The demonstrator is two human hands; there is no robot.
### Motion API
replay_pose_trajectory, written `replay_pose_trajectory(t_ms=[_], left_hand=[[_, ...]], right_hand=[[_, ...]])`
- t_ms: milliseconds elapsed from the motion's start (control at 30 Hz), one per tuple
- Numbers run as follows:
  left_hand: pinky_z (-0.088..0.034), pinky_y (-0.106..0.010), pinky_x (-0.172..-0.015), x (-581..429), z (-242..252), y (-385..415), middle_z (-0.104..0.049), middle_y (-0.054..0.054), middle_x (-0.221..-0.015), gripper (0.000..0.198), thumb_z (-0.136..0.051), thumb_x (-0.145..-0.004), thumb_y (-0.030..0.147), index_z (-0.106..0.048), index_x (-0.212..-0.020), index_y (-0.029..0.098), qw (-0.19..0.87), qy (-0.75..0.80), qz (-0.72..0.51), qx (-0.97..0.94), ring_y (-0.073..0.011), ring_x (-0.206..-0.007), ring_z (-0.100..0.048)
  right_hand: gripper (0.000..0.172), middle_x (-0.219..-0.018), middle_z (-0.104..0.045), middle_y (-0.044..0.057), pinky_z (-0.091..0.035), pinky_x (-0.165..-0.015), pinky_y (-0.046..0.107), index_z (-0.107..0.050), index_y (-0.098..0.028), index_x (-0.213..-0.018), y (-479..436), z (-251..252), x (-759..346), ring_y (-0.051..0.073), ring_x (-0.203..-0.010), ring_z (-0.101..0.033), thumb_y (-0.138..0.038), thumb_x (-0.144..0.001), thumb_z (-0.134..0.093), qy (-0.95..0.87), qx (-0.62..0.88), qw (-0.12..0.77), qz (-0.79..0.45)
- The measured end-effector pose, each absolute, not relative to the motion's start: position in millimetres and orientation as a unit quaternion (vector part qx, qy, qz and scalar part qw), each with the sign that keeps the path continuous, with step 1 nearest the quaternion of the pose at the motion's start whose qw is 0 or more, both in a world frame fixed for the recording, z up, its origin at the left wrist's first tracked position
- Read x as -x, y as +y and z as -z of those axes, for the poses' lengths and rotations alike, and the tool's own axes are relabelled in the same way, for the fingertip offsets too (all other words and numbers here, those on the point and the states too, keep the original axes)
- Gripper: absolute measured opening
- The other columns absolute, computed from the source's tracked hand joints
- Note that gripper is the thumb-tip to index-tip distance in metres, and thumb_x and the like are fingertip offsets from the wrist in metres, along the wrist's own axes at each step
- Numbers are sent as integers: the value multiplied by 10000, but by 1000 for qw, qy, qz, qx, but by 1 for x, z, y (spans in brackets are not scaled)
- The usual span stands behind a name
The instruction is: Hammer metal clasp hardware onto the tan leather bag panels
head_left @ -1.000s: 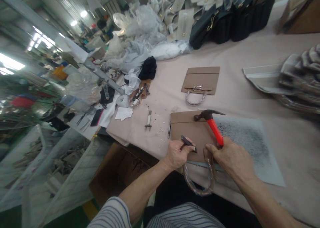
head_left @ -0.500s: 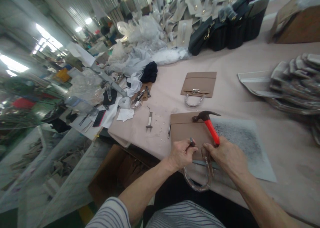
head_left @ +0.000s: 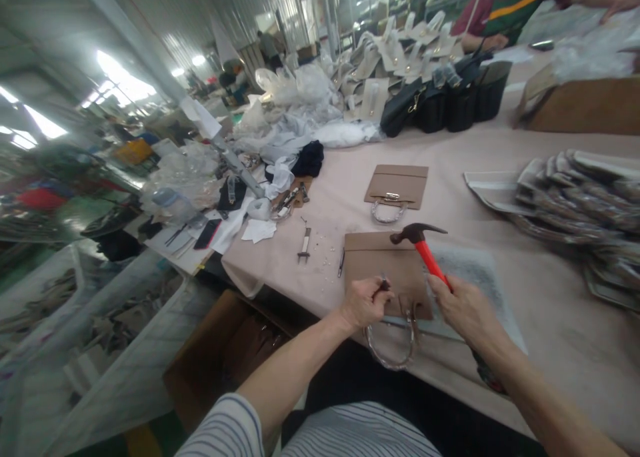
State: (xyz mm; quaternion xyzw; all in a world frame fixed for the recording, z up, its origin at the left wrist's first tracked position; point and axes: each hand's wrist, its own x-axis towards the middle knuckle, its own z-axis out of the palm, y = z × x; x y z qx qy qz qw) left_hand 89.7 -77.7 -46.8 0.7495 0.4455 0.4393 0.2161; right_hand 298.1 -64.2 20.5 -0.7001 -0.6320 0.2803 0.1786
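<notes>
A tan flat bag panel (head_left: 385, 263) with a plastic-wrapped handle (head_left: 390, 350) lies at the table's near edge. My left hand (head_left: 363, 301) is closed on a small dark tool (head_left: 384, 284) held against the panel's lower edge. My right hand (head_left: 463, 307) grips the red handle of a hammer (head_left: 424, 246), whose dark head hovers over the panel's upper right corner. Under the panel lies a grey speckled mat (head_left: 475, 277).
A second tan panel (head_left: 397, 185) lies farther back. A metal tool (head_left: 305, 242) and pen (head_left: 341, 262) lie to the left. Stacked wrapped pieces (head_left: 575, 197) sit right, dark bags (head_left: 440, 103) and plastic wrap (head_left: 295, 103) behind. Another person (head_left: 505, 3) works at the far side.
The view has tilted upward, showing more of the far side. My left hand turned the small dark tool upright against the panel. The hammer stayed raised over the panel.
</notes>
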Motion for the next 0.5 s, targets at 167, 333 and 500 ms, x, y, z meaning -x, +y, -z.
replay_pose_trajectory(t_ms=[167,333,500], left_hand=[[-583,-253,-697,-90,49,-79,-724,-55,-782,73,-586,-901,223,-634,-876,174,207,446,-422,-762,-171,-713,-713],[-586,-261,-716,-89,51,-80,-730,-53,-796,63,-578,-895,192,-635,-910,173,179,447,-395,-782,-176,-727,-718],[-593,-272,-738,-90,55,-78,-748,-57,-836,60,-593,-903,212,-633,-936,181,154,446,-376,-797,-189,-772,-737]], right_hand=[[452,-540,-487,-18,-335,-519,306,-441,-275,-730,-97,-77,-306,186,-507,-472,-677,-910,-344,-627,678,290,-251],[453,-446,-408,-52,-287,-433,297,-426,-287,-676,-133,-106,-305,165,-368,-395,-663,-921,-369,-684,620,340,-180],[555,-408,-390,-57,-204,-364,298,-421,-295,-669,-147,-116,-306,161,-281,-337,-755,-943,-274,-737,593,305,-112]])
